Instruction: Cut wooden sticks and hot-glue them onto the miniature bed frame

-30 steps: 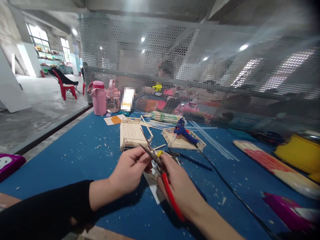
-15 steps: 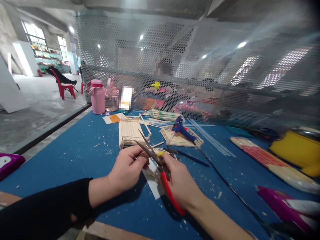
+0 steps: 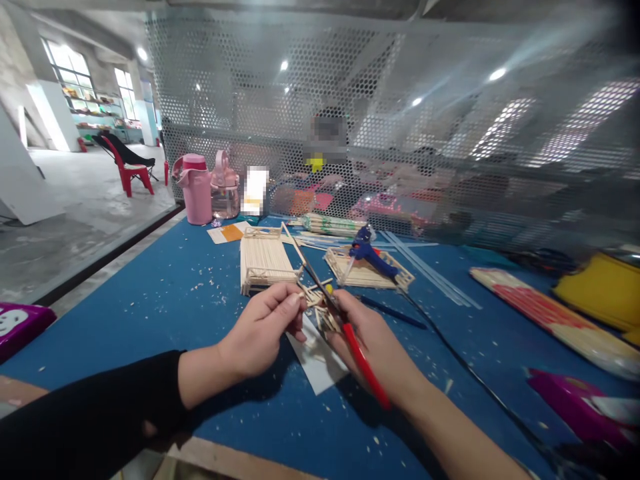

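Note:
My right hand (image 3: 373,337) is wrapped round a pair of scissors (image 3: 367,367) with red handles. Their dark blades point up and away to the left and look nearly closed. My left hand (image 3: 267,327) pinches a short pale wooden stick (image 3: 301,295) between thumb and forefinger, just left of the blades. Under and between the hands lies a white sheet (image 3: 320,377) with short stick pieces over it. Beyond my left hand sits a small structure of pale sticks (image 3: 265,257) with low rails at its ends.
A blue glue gun (image 3: 373,259) rests on a second stick frame (image 3: 345,273), its cord running to the right front. Blue-handled pliers (image 3: 395,312) lie nearby. A pink jug (image 3: 197,193), a packet of sticks (image 3: 540,317) and a perforated screen (image 3: 240,100) surround the blue tabletop (image 3: 150,313).
The scissor blades were spread beside my left fingertips and now look nearly closed. My right hand has shifted slightly right, away from the left hand. The view has tilted a little.

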Demonstrator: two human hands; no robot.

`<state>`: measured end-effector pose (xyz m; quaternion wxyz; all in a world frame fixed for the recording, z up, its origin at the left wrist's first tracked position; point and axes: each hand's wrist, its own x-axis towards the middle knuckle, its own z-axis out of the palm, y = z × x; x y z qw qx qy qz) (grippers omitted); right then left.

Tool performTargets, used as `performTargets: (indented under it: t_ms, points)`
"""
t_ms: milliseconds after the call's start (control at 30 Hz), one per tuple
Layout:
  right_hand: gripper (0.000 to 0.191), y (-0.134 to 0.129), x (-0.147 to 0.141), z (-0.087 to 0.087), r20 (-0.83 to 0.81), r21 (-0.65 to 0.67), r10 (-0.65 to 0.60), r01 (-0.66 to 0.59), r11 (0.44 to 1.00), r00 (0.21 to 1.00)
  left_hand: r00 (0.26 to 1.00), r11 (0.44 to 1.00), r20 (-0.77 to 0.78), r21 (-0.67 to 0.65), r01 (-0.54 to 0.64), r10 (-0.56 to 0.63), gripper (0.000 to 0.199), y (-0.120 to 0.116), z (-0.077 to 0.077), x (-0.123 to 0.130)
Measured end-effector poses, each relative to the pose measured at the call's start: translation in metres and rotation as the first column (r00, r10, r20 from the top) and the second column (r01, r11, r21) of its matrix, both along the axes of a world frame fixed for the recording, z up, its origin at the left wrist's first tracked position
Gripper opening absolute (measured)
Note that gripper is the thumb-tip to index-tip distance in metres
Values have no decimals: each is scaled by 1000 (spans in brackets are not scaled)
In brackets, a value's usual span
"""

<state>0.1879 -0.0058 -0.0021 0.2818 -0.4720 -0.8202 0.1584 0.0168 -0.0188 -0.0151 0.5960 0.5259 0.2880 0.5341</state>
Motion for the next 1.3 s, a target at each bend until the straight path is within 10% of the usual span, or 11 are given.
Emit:
performTargets:
  t_ms: [267,400,600,967,1300]
  points:
    - [7,-2,-1,5,-74,9,-3,4,1000,997,934,981,-329,173,-85,139,28,6,2,-7]
    - [11,2,4,10,-144,51,-135,144,988,980,644,887,-676,461,-9,358,23,17,3,-21]
    - [16,5,11,9,-206,49,-221,236,970,953,196,861,-900,432,269,391,29,24,-3,-25]
    - [19,2,10,12,-244,59,-250,272,961,937,243,856,-894,437,277,377,27,24,-7,-27]
    - [12,-2,12,26,-321,112,-286,336,935,903,-109,922,-930,324,213,352,32,15,17,-34]
